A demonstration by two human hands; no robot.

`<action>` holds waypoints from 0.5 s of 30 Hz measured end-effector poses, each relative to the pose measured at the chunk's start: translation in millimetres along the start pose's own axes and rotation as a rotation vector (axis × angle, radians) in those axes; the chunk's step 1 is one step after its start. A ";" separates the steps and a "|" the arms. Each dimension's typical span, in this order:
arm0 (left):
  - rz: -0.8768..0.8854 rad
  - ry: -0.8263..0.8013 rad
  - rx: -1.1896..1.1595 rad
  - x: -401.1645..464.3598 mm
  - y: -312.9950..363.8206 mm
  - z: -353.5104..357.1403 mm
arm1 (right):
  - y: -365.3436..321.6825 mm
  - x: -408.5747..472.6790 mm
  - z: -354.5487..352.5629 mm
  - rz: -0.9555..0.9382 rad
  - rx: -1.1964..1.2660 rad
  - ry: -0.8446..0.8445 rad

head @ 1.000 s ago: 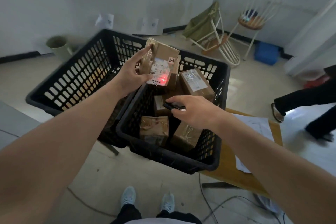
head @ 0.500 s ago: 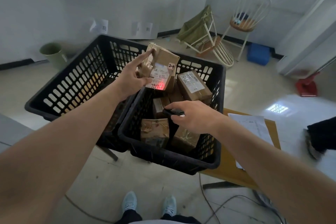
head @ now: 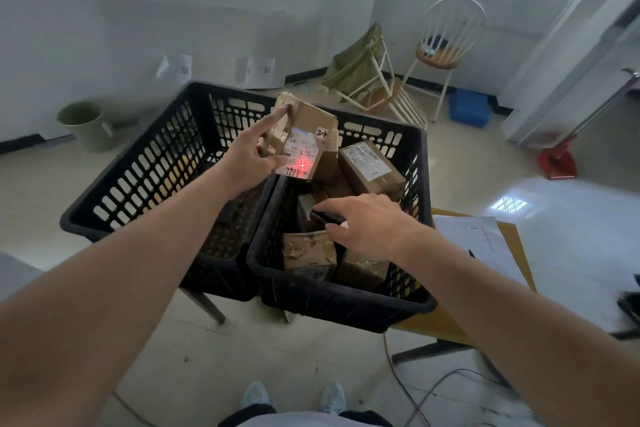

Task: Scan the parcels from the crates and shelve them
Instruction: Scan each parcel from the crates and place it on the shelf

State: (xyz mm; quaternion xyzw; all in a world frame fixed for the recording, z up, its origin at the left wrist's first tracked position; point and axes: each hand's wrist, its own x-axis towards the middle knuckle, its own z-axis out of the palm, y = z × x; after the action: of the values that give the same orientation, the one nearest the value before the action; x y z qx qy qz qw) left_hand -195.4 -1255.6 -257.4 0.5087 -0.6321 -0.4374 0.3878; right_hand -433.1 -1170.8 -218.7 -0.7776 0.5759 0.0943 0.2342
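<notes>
My left hand (head: pixel 254 156) grips a small brown cardboard parcel (head: pixel 308 130) above the two black crates, its white label facing me. A red cross of scanner light falls on the label's lower edge. My right hand (head: pixel 367 222) holds a small black scanner (head: pixel 323 217) over the right crate (head: pixel 332 298), aimed up at the parcel. Several taped brown parcels (head: pixel 372 166) lie inside that crate. The left crate (head: pixel 138 163) stands beside it, touching; its floor is mostly hidden by my left arm.
A wooden table (head: pixel 512 246) with a white paper (head: pixel 485 246) supports the right crate's far side. A green bucket (head: pixel 86 125) stands by the wall at left. White chairs (head: pixel 446 45), a blue box (head: pixel 469 107) and a red dustpan (head: pixel 557 163) are behind. Cables run across the floor at the lower right.
The view has tilted and swung left; the person at the right edge has left the frame. The red light has stayed near the label's lower edge. Both hands hold as before.
</notes>
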 end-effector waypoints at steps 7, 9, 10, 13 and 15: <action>-0.010 -0.057 0.048 -6.3 -0.9 -24.9 | -31.9 -1.7 6.7 0.051 -0.015 0.032; -0.005 -0.074 0.054 -8.9 0.3 -32.6 | -41.2 -2.5 9.6 0.062 -0.006 0.037; -0.001 -0.077 0.055 -9.9 0.5 -36.2 | -45.7 -3.0 10.9 0.069 -0.001 0.038; 0.013 -0.081 0.060 -13.4 1.1 -45.1 | -56.9 -3.6 14.5 0.090 -0.003 0.044; 0.011 -0.094 0.049 -15.9 0.9 -49.0 | -62.5 -4.3 16.8 0.098 -0.004 0.051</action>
State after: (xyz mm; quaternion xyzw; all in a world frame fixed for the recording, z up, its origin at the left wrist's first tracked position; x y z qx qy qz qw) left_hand -147.0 -1247.7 -241.8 0.4935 -0.6629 -0.4433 0.3473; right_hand -373.7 -1145.0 -215.5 -0.7509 0.6191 0.0868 0.2132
